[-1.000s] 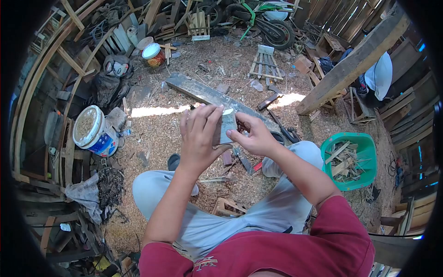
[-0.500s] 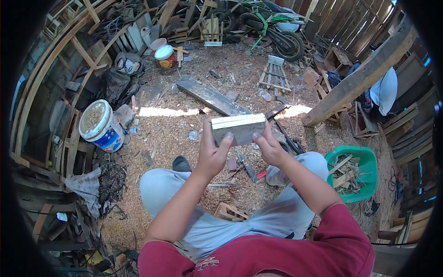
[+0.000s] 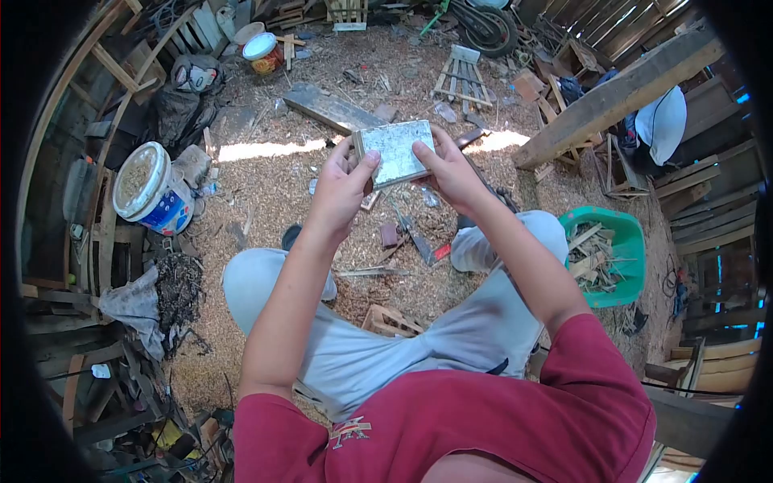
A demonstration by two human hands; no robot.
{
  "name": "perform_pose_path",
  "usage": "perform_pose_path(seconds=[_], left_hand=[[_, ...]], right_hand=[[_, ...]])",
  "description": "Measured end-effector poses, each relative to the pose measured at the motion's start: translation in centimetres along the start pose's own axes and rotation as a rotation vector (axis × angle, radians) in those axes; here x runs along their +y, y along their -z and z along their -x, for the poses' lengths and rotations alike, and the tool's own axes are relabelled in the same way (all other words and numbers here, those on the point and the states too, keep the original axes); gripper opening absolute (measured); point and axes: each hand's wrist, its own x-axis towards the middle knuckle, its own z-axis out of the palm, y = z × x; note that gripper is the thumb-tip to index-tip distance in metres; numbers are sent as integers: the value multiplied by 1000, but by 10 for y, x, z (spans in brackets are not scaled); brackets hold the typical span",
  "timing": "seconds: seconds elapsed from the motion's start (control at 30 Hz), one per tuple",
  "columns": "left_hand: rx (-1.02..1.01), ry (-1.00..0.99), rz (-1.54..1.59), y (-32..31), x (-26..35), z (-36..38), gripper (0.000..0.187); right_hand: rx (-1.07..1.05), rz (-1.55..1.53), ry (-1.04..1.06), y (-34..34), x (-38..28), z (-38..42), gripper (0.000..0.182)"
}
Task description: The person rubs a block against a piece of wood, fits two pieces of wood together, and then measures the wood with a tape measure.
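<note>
A flat rectangular block point(image 3: 396, 153), pale and speckled on its broad face, is held up in front of me between both hands. My left hand point(image 3: 345, 181) grips its left edge, with the thumb on the broad face. On the right edge my right hand point(image 3: 452, 173) holds it the same way, thumb pressed on the face. The fingers behind the block are mostly hidden. Below it on the shavings lie a small reddish-brown block point(image 3: 389, 235) and a tool with a red end point(image 3: 441, 252).
A green tub point(image 3: 636, 249) of wood scraps stands by my right knee. To the left is a white bucket point(image 3: 141, 187). A thick plank point(image 3: 334, 109) lies ahead, and a slanting wooden post point(image 3: 612, 101) rises at the right.
Both hands have moved up and slightly left with the block. Its broad pale face now shows, where the white edge and darker side showed before. The camera view has tilted down.
</note>
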Motion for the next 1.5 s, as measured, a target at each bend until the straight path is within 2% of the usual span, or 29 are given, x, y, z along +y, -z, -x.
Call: perform_pose_path(seconds=[0.07,0.17,0.2,0.27,0.37,0.4,0.5,0.53,0.63,0.67,0.83,0.87,0.97,1.0,1.13,1.23,1.3,1.4,1.5], left_hand=[[74,45,41,2,-11,0,49],[164,133,34,6,-23,-3,53],[170,157,30,6,-24,-2,54],[183,227,46,7,-26,1,59],[2,-16,33,7,-34,6,66],[-66,-48,-22,6,-31,11,75],[-71,-185,-151,10,-35,13,82],[-55,-191,-227,14,-37,12,91],[-38,-205,-47,10,-40,16,95],[-61,-153,12,10,-38,20,97],[-6,-139,58,16,-46,16,88],[27,-122,63,17,-47,15,87],[106,-119,64,15,-43,18,80],[116,-116,48,16,-46,16,79],[207,-115,21,20,-49,11,65],[317,-83,-54,27,-50,9,57],[378,-91,-109,36,-50,7,53],[447,150,58,83,-88,-13,47],[396,280,447,83,-86,-4,47]], right_hand=[[-11,74,19,-1,1,0,75],[-2,163,-194,2,20,-5,77],[-50,206,-231,1,25,-6,68],[-118,83,-332,1,35,-4,61],[-217,-163,-395,-2,31,11,50],[-248,-234,-388,-2,26,14,50],[-296,-312,-355,-5,17,22,48],[-322,-314,-358,-4,16,22,48],[-418,-325,-373,-2,17,21,46],[-433,-341,-379,-3,20,23,45],[-462,-312,-375,-12,27,23,48],[-404,-219,-353,-14,26,24,50],[-408,-168,-327,-11,39,19,55],[-419,-131,-268,-10,39,24,63],[-327,99,-265,-12,49,20,64],[-308,72,-383,-6,60,9,63],[-214,-19,-480,-4,73,13,65],[-125,-70,-697,5,101,9,63],[-119,-222,-747,24,141,6,57]])
